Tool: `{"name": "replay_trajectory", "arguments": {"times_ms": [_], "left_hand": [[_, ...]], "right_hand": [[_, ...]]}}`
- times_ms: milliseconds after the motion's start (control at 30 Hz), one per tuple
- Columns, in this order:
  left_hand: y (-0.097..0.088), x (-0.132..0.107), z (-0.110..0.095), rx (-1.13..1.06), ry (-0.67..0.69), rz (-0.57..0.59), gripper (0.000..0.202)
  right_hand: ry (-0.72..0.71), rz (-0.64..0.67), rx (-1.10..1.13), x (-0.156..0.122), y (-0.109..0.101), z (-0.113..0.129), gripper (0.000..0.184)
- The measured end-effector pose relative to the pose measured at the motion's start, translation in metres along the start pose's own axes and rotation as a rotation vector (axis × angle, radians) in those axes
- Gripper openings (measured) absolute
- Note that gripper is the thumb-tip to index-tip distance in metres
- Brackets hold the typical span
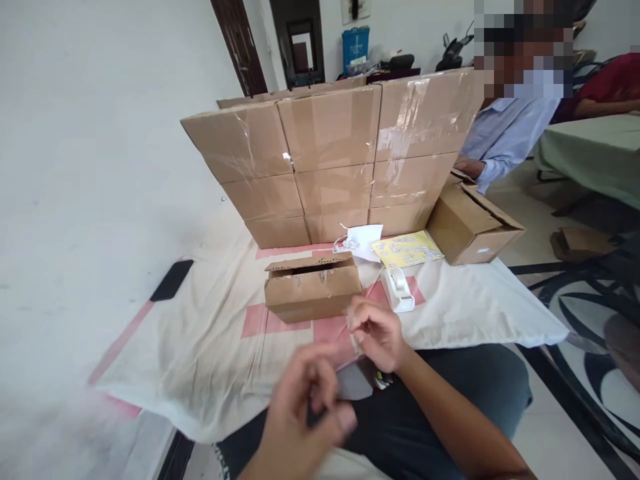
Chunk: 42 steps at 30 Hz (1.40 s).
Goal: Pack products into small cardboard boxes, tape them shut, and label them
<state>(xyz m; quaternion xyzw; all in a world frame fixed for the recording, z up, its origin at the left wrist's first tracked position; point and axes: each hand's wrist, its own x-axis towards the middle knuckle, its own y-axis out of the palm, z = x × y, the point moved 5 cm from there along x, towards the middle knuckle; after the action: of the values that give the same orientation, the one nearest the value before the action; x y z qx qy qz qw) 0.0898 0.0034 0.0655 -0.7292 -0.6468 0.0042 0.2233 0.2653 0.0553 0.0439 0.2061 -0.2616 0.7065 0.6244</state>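
My right hand [376, 333] hovers just in front of a small brown cardboard box [313, 288] lying on the cloth. Its fingertips are pinched together near the box's lower right corner, and whatever they hold is too small to make out. My left hand [305, 407] is lower and nearer to me, over my lap. Its fingers are curled, and it is smeared by motion. A white tape dispenser [399, 291] stands just right of the box.
A wall of taped cardboard boxes [330, 160] stands behind, with an open box [470, 227] at its right. A yellow sticker sheet [407, 250] and white paper [364, 239] lie on the white-and-pink cloth [210, 347]. A black phone [173, 280] lies left. Another person's blue sleeve [503, 137] is back right.
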Motion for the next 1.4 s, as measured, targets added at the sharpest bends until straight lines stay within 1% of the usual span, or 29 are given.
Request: {"name": "replay_trajectory", "arguments": {"times_ms": [67,133,167,233,300,333,367,400,433,500,567,600,667,733,800,867,933,967,1033,1100,1133,1167,1200,1233,1267,1300,1333,1400], "left_hand": [[0.001,0.007,0.006,-0.030,-0.064,0.007,0.044],[0.004,0.017,0.012,-0.071,-0.121,0.053,0.053],[0.006,0.021,0.016,-0.089,-0.145,0.079,0.053],[0.009,0.025,0.021,-0.112,-0.189,0.101,0.042],[0.010,0.025,0.024,-0.096,-0.221,0.063,0.034],[0.010,0.024,0.024,-0.064,-0.213,0.023,0.032],[0.008,0.022,0.022,-0.016,-0.181,-0.028,0.030],[0.006,0.021,0.019,0.046,-0.121,-0.084,0.025],[0.004,0.018,0.014,0.117,-0.035,-0.136,0.019],[0.001,0.011,0.004,0.257,0.203,-0.204,0.004],[0.001,0.002,-0.002,0.357,0.441,-0.233,0.017],[0.001,-0.002,-0.001,0.384,0.520,-0.240,0.024],[0.000,-0.006,0.005,0.358,0.604,-0.254,0.030],[-0.001,-0.004,0.013,0.250,0.634,-0.259,0.030],[-0.003,0.002,0.021,0.148,0.658,-0.273,0.025],[-0.005,0.011,0.028,0.126,0.659,-0.300,0.019],[-0.006,0.020,0.032,0.160,0.661,-0.315,0.015],[-0.006,0.023,0.033,0.178,0.671,-0.316,0.013],[-0.009,0.028,0.033,0.174,0.708,-0.339,0.010],[-0.018,0.032,0.034,0.097,0.724,-0.443,0.008],[-0.023,0.033,0.036,0.050,0.721,-0.508,0.007],[-0.028,0.035,0.037,0.013,0.720,-0.556,0.007],[-0.033,0.037,0.039,-0.004,0.721,-0.574,0.007],[-0.037,0.039,0.040,0.000,0.724,-0.556,0.007],[-0.040,0.042,0.042,0.022,0.727,-0.508,0.007],[-0.043,0.044,0.043,0.059,0.724,-0.450,0.007],[-0.047,0.047,0.044,0.110,0.709,-0.400,0.007],[-0.057,0.053,0.043,0.244,0.646,-0.335,0.007]], "right_hand": [[-0.052,0.072,-0.002,-0.003,0.009,0.008,0.019],[-0.094,0.109,0.009,-0.004,0.015,0.013,0.015],[-0.113,0.119,0.022,-0.005,0.017,0.014,0.013],[-0.138,0.134,0.047,-0.005,0.020,0.013,0.013],[-0.154,0.145,0.050,-0.006,0.022,0.011,0.013],[-0.153,0.151,0.040,-0.006,0.022,0.009,0.013],[-0.143,0.158,0.019,-0.006,0.022,0.007,0.012],[-0.126,0.163,-0.013,-0.005,0.022,0.006,0.010],[-0.102,0.164,-0.056,-0.004,0.021,0.005,0.008],[-0.060,0.148,-0.168,-0.002,0.018,0.007,0.006],[-0.074,0.106,-0.272,0.000,0.014,0.014,0.009],[-0.101,0.088,-0.302,0.001,0.013,0.018,0.012],[-0.188,0.054,-0.293,0.003,0.012,0.025,0.015],[-0.260,0.029,-0.225,0.005,0.011,0.027,0.017],[-0.274,0.014,-0.172,0.008,0.010,0.021,0.017],[-0.220,0.035,-0.176,0.012,0.010,0.012,0.012],[-0.172,0.066,-0.191,0.014,0.008,0.008,0.007],[-0.150,0.092,-0.181,0.015,0.006,0.007,0.010],[-0.087,0.154,-0.123,0.016,-0.001,0.006,0.022],[0.004,0.192,-0.068,0.017,-0.011,0.003,0.030],[0.045,0.174,-0.072,0.018,-0.018,0.001,0.029],[0.069,0.129,-0.104,0.021,-0.026,-0.002,0.027],[0.072,0.072,-0.161,0.024,-0.035,-0.005,0.025],[0.054,0.019,-0.237,0.027,-0.042,-0.007,0.024],[0.024,-0.018,-0.326,0.031,-0.047,-0.009,0.027],[-0.008,-0.027,-0.417,0.035,-0.049,-0.011,0.033],[-0.034,-0.010,-0.504,0.039,-0.048,-0.013,0.041],[-0.045,0.076,-0.657,0.044,-0.040,-0.022,0.057]]}}
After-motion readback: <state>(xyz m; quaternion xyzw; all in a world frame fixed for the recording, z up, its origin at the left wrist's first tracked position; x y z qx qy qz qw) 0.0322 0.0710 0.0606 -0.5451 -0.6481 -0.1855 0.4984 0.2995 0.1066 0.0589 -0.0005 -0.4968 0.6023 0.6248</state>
